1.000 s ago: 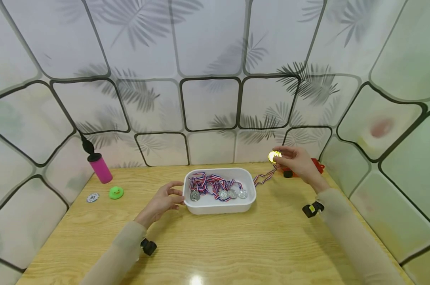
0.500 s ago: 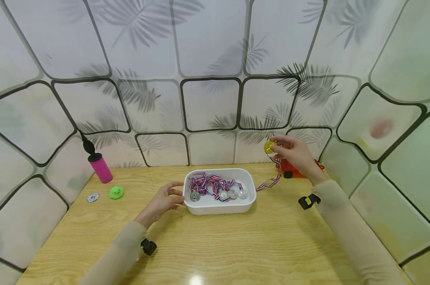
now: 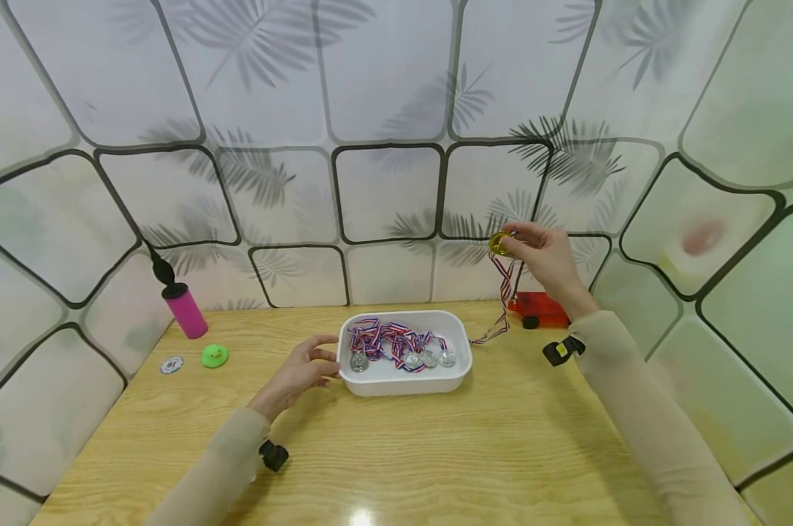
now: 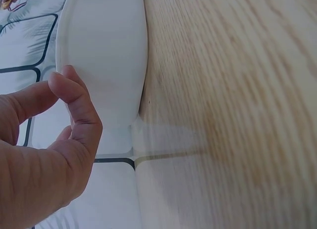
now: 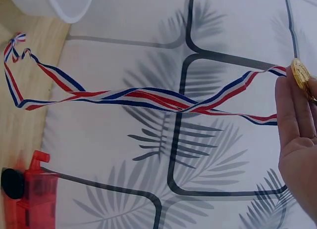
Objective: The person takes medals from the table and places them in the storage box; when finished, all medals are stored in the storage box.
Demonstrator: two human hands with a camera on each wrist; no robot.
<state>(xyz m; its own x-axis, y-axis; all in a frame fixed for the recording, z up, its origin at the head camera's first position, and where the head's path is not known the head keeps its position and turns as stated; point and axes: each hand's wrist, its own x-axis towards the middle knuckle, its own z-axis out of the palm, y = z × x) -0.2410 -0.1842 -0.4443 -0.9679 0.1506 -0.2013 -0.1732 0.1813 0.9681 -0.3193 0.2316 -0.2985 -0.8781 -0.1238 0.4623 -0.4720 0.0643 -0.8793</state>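
Note:
At its left end, a white tub is gripped by my left hand, with curved fingertips at the rim. Inside the tub lie tangled red, white and blue ribbons with several silver medals. My right hand is raised at the right, pinching a gold medal between thumb and fingers. The medal's striped ribbon hangs down to the table, its lower end just right of the tub. In the right wrist view, the gold medal appears edge-on and the thumb is largely out of frame.
A red translucent toy with a black wheel stands below the right hand. At left are a pink cylinder with a black top, a green rubber duck and a poker chip. A patterned curtain backs the wooden table.
My right hand has risen with the gold medal, lifting more of the ribbon off the table. The left hand and tub stay where they were.

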